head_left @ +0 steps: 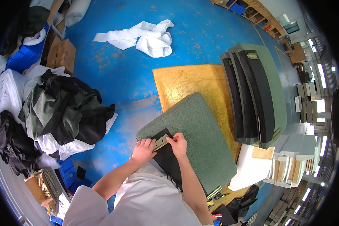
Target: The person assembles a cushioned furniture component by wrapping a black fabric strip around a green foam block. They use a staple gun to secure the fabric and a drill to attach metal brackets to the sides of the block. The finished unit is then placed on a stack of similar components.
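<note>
A grey-green fabric-covered padded panel (192,124) lies slanted before me, with black cloth (165,160) along its near side. Across that black edge sits a brass-coloured metal hinge plate (161,142) with small holes. My left hand (142,150) grips the plate's left end, fingers curled over it. At the other end, my right hand (179,145) is closed on the plate between thumb and fingers. Another brass-coloured hinge (214,192) shows at the panel's near right corner. What lies under my fingers is hidden.
Beneath the panel is a scuffed yellow wooden tabletop (188,81). Similar green and black panels (256,94) stand stacked at its right. Scissors (219,196) lie near the right front. Piled dark fabric (64,109) fills the left, and white cloth (150,37) lies on the blue floor.
</note>
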### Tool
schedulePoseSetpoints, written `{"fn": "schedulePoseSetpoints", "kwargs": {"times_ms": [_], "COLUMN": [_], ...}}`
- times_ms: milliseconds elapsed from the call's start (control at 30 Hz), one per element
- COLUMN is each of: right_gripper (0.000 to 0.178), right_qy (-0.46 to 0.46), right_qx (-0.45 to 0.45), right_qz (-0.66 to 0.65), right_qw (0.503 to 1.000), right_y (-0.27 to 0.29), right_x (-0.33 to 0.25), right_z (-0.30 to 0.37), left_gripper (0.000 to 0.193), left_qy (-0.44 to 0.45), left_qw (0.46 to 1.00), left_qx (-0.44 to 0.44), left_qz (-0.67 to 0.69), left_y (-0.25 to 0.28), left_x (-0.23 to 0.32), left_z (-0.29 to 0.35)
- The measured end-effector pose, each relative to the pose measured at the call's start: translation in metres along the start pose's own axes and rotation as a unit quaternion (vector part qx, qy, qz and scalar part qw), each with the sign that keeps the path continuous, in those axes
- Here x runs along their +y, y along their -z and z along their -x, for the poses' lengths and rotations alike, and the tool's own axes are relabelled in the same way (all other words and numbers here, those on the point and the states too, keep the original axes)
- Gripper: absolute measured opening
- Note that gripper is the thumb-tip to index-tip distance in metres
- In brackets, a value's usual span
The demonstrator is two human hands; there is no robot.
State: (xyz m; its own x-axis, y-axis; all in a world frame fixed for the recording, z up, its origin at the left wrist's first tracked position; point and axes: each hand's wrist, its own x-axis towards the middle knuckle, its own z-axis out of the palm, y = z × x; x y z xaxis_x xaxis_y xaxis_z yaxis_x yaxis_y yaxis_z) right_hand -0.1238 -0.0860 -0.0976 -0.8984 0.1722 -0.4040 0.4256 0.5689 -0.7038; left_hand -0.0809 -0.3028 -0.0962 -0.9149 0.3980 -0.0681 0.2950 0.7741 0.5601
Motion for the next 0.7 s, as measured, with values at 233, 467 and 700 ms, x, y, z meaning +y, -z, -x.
{"fn": "schedulePoseSetpoints", "kwargs": {"times_ms": [233,467,700], "right_gripper": [0.008,0.027,0.018], "right_qy": [-0.183,-0.215,-0.146], "right_qx": [-0.192,-0.243,-0.196], "right_qz": [-0.43,-0.285,-0.312], "right_qw": [0.863,0.902,0.918], "right_y": [0.021,0.002,-0.022], "right_x": [0.034,0.015,0.013], "right_z": [0.07,0.073,0.048], "left_gripper": [0.066,0.061,0.061], "left_qy": [-0.006,-0.028,-0.034], "left_qw": [0.999,0.999,0.999], "left_qx": [0.021,0.023,0.002], "left_qz": [0.03,0.03,0.015], "left_y": [-0.012,-0.007,-0.005], "left_x": [-0.017,-0.021,-0.02], "left_z": [0.023,0.02,0.017]}}
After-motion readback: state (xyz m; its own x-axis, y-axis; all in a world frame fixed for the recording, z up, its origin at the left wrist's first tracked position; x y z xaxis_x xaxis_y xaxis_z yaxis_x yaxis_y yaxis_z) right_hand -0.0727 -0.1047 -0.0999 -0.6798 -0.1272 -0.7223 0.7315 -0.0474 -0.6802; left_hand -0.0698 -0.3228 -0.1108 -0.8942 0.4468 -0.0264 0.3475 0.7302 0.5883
